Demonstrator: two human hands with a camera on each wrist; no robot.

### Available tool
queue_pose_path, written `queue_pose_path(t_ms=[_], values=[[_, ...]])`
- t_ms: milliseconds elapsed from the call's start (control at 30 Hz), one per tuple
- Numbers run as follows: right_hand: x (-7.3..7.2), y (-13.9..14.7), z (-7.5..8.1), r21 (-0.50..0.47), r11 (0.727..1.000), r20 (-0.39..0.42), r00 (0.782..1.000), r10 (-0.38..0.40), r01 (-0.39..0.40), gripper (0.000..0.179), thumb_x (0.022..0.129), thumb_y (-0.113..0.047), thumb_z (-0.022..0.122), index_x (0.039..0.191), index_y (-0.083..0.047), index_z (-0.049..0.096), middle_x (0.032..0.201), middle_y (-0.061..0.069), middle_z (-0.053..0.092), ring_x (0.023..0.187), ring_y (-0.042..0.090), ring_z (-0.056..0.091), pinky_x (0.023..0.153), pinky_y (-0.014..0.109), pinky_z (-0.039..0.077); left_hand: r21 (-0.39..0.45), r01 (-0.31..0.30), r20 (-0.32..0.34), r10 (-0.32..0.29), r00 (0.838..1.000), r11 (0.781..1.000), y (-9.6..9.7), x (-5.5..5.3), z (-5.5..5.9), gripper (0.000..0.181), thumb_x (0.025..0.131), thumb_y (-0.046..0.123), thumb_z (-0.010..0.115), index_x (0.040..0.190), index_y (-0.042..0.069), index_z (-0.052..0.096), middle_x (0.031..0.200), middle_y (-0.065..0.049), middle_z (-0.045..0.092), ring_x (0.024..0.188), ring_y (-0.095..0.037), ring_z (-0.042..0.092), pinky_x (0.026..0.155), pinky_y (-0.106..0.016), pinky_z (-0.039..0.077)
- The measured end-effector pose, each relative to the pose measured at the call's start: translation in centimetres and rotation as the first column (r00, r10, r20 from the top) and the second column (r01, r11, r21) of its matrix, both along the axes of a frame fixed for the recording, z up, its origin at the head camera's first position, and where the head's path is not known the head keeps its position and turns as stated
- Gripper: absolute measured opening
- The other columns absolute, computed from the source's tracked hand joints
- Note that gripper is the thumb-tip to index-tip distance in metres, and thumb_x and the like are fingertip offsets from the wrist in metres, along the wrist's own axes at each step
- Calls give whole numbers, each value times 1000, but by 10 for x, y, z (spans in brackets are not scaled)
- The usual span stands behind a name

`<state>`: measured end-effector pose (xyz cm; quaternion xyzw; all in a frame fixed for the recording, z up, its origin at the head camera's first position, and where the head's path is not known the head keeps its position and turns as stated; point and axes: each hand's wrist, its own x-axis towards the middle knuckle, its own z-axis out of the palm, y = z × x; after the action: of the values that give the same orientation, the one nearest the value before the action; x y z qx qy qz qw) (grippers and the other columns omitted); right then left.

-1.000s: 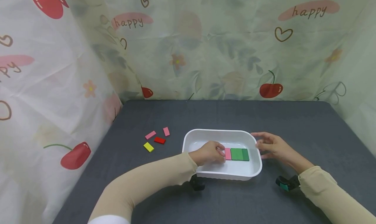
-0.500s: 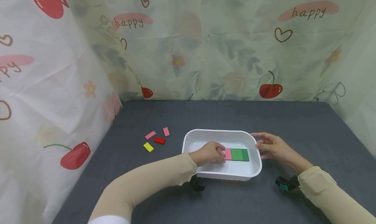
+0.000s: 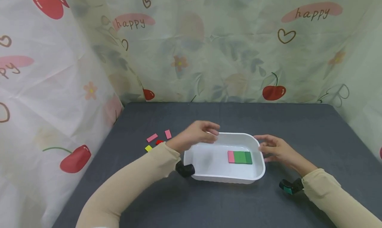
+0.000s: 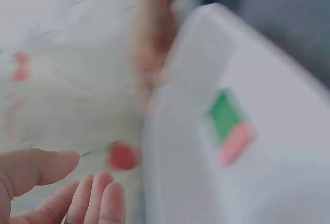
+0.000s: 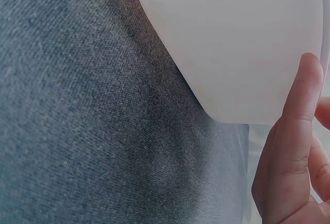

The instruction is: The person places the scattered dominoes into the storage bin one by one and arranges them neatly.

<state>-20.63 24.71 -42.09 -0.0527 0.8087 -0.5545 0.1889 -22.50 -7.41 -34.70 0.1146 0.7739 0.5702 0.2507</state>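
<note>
A white tray (image 3: 209, 178) stands on the table. On its floor, toward the right, a pink block (image 3: 231, 157), a green block (image 3: 240, 157) and a darker green block (image 3: 248, 157) lie side by side in a row. My left hand (image 3: 200, 133) is over the tray's back left rim, fingers loosely bent with nothing between them. In the left wrist view, thumb and fingers of that left hand (image 4: 67, 193) are apart. Against the tray's right end rests my right hand (image 3: 277, 151); in the right wrist view its thumb (image 5: 304, 110) lies along the outer wall.
Left of the tray lie two pink blocks (image 3: 152, 137), a red block (image 3: 159, 142) and a yellow block (image 3: 148, 148), the last two partly behind the left forearm. A printed curtain (image 3: 209, 55) hangs behind the dark table (image 3: 238, 116).
My left hand has let go of the pink block in the tray and moved up and left to the back rim. The right hand stays at the tray's right end.
</note>
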Motion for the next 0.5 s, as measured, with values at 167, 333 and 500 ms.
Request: queue_pose_path(t_ms=[167, 333, 500], values=[[-1, -2, 1, 10, 1000, -4, 1000, -3, 3, 65, 92, -22, 66, 145, -2, 37, 104, 12, 61, 93, 17, 61, 74, 38, 58, 71, -127, -112, 134, 985, 989, -48, -19, 35, 46, 90, 5, 65, 135, 8, 53, 121, -14, 61, 115, -30, 61, 98, -41, 49], [0, -1, 0, 13, 1000, -5, 1000, 8, -8, 65, 92, -24, 66, 146, -2, 36, 107, 14, 60, 94, 18, 61, 74, 37, 58, 119, -256, -232, 278, 932, 959, -95, -38, 36, 46, 93, 8, 62, 138, 11, 51, 125, -13, 57, 115, -28, 58, 99, -42, 47], [0, -1, 0, 6, 1000, -6, 1000, 10, -10, 65, 92, -24, 66, 146, -2, 35, 109, 14, 60, 94, 17, 60, 75, 37, 58, 34, -340, -295, 334, 895, 940, -130, -54, 7, 49, 93, 11, 63, 140, 10, 48, 132, -16, 55, 118, -29, 56, 102, -46, 44]])
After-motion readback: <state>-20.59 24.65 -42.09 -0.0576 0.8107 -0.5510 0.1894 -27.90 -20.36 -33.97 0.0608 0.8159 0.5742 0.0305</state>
